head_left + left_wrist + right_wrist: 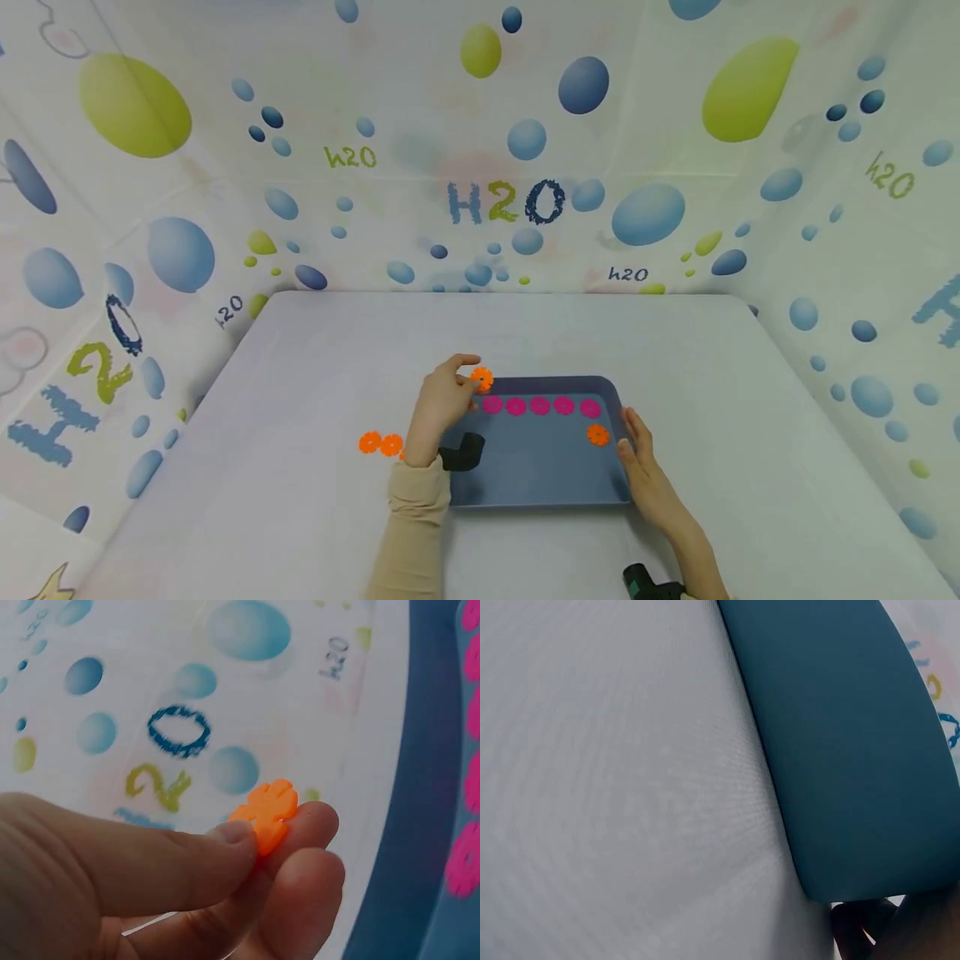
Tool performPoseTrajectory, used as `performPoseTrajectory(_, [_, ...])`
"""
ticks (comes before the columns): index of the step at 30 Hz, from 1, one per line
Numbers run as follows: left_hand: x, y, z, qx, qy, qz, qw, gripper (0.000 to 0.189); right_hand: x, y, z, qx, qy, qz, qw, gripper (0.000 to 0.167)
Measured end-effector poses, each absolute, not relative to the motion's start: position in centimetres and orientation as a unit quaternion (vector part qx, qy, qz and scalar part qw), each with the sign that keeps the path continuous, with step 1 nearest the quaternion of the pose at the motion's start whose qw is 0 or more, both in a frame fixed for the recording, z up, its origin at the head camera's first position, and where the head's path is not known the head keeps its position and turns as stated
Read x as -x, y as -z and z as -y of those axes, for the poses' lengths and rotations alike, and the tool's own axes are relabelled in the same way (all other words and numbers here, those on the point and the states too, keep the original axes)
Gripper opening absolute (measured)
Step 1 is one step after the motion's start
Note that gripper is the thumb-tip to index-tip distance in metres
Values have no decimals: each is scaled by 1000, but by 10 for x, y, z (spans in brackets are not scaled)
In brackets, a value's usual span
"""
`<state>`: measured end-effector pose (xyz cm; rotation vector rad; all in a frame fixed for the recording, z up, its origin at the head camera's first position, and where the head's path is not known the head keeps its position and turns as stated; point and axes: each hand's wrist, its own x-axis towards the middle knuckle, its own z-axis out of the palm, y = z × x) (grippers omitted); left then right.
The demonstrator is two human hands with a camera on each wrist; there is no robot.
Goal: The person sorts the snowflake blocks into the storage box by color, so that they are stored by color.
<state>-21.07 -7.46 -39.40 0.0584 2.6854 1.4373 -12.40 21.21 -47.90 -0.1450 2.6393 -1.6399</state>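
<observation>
My left hand is over the back left corner of a blue-grey tray. It pinches an orange flower-shaped piece between thumb and fingers, held above the rim. Inside the tray, several pink pieces form a row along the back side. One more orange piece lies below the right end of that row. Against the tray's right side rests my right hand, its fingers extended along the outer wall. In the right wrist view that hand is mostly out of frame at the bottom right.
Left of the tray, orange pieces lie on the white table, partly hidden by the left forearm. Black wrist devices are worn on both arms. Patterned cloth hangs behind and at both sides.
</observation>
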Motion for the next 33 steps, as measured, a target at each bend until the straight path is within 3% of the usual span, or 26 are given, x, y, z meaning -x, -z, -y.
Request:
performPoseTrajectory(13, [215,405,17,-103,-470,-869,112,28,125,478,-209,47,525,-850,12,61])
performPoseTrajectory(33, [222,436,-20,-104,-511,-818,244,21,125,478,-212,40,519,-854,6,59])
